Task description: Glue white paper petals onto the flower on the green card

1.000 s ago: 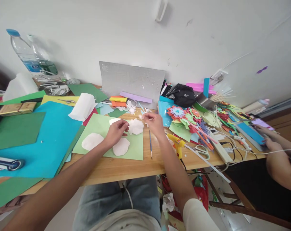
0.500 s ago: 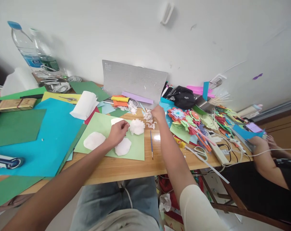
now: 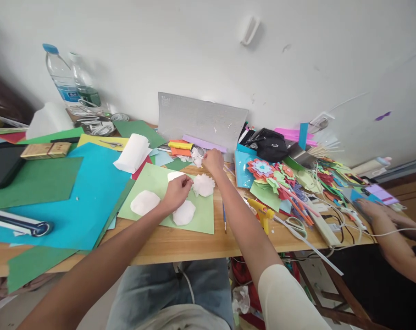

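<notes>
My left hand (image 3: pixel 178 191) rests over a light green sheet (image 3: pixel 197 223), its thumb and fingertips pinched together beside a ruffled white paper flower (image 3: pixel 204 185). Whatever is in that pinch is too small to make out. White rounded paper pieces lie around it: one to the left (image 3: pixel 145 202), one below (image 3: pixel 184 212), and a partly covered one behind the fingers. Further back, my right hand (image 3: pixel 213 162) is curled, with crumpled white paper scraps (image 3: pixel 196 157) at its fingertips. A thin blue brush (image 3: pixel 224 217) lies by my right forearm.
A grey cutting mat (image 3: pixel 201 121) leans on the wall. Blue card (image 3: pixel 101 183) and a stapler-like tool (image 3: pixel 22 223) lie left. Right are paper flowers (image 3: pixel 263 168), a yellow glue gun (image 3: pixel 261 211), scissors (image 3: pixel 296 226) and cables. A co-worker's hand (image 3: pixel 368 208) is far right.
My right hand has moved left along the back of the table, and the white scraps have shifted left with it. My left hand stays by the flower. The view has turned slightly left.
</notes>
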